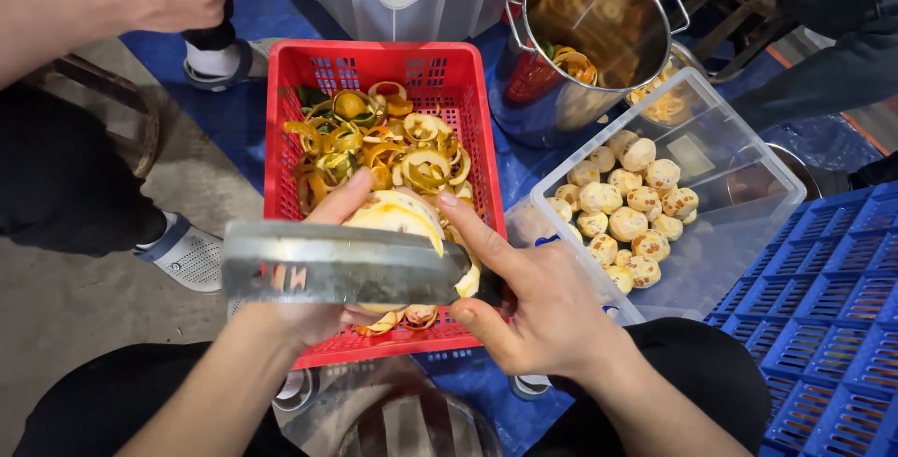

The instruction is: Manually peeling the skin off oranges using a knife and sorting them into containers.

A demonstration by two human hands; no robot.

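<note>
Peeling in hand: left hand [323, 312] cups the pale fruit [398, 218], right hand [533, 303] grips the broad knife [341, 265] over the red basket [281, 139].

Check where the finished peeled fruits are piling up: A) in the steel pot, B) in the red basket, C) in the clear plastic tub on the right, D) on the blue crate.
C: the pale peeled fruits lie in the clear plastic tub, while the red basket holds only orange peels.
</note>
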